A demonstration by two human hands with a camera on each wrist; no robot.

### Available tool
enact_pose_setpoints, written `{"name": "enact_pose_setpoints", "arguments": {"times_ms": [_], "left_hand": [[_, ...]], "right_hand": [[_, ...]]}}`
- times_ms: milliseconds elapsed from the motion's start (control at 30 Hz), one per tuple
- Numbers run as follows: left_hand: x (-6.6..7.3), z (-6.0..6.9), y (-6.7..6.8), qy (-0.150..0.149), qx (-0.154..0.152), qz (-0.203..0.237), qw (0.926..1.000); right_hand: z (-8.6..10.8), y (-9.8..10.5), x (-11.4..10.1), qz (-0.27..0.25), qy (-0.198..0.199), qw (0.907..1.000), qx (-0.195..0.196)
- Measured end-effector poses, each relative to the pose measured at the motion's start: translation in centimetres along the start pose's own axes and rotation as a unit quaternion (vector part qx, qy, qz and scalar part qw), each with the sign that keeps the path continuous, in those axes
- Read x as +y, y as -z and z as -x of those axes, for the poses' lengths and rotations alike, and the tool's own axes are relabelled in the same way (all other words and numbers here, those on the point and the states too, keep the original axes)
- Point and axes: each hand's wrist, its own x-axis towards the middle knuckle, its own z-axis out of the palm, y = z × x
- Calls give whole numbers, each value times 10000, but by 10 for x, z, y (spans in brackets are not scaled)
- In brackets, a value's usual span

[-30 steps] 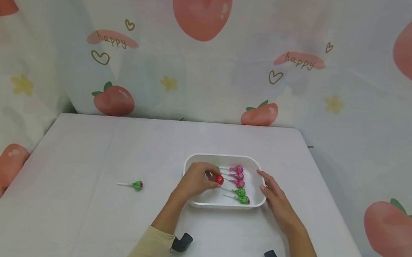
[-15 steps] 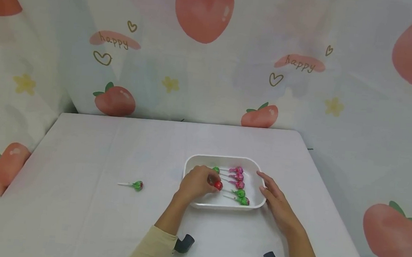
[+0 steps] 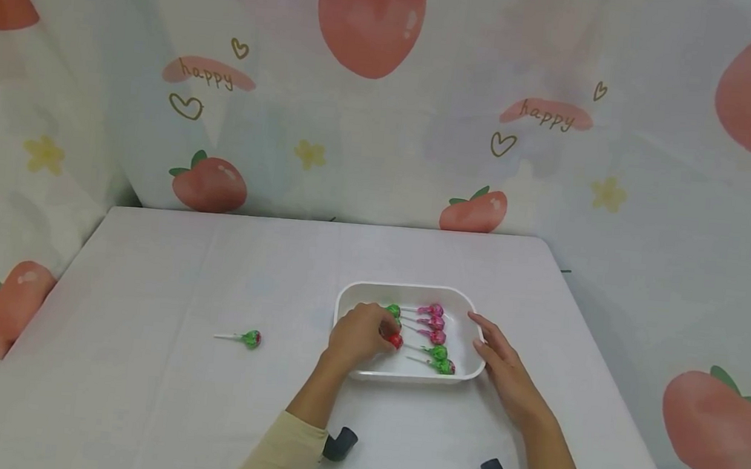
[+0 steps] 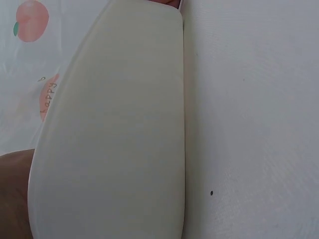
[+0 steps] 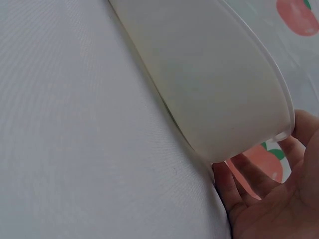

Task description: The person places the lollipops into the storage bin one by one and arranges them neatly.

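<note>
A white tray (image 3: 403,377) holds several lollipops. My left hand (image 3: 360,334) reaches into its left part and pinches a red lollipop (image 3: 396,340); its stick is hidden by the hand. Pink lollipops (image 3: 436,323) and green lollipops (image 3: 440,361) lie in the right half, sticks pointing left. Near my left fingertips, another green lollipop (image 3: 393,310) shows partly. My right hand (image 3: 507,369) holds the tray's right end; in the right wrist view, its fingers (image 5: 254,177) lie against the outer wall and rim. The left wrist view shows mostly the tray's outer wall (image 4: 114,124).
One green lollipop (image 3: 251,339) lies alone on the white table (image 3: 165,268), left of the tray. Behind the table hangs a fruit-printed cloth (image 3: 384,138). Dark wrist devices (image 3: 340,444) sit at both sleeves.
My left hand has lowered slightly with the red lollipop, which has come down and a little left. More of the green lollipop near the fingertips shows now. The right hand stays on the tray.
</note>
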Motion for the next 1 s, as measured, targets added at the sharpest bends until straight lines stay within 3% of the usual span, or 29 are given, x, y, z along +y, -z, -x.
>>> {"name": "enact_pose_setpoints", "arguments": {"times_ms": [267, 467, 600, 800, 1000], "left_hand": [[3, -1, -2, -1, 91, 9, 10000], [-1, -1, 2, -92, 35, 364, 9993], [-5, -3, 9, -379, -16, 872, 9955], [-13, -6, 20, -826, -104, 1633, 9831], [-19, -6, 34, -1209, -117, 1498, 9812]], "right_hand": [[1, 1, -1, 59, -40, 10000, 9], [0, 1, -1, 66, 16, 10000, -27], [-1, 0, -1, 7, 46, 10000, -36], [-2, -1, -2, 17, 31, 10000, -38], [2, -2, -6, -42, -8, 10000, -26]]}}
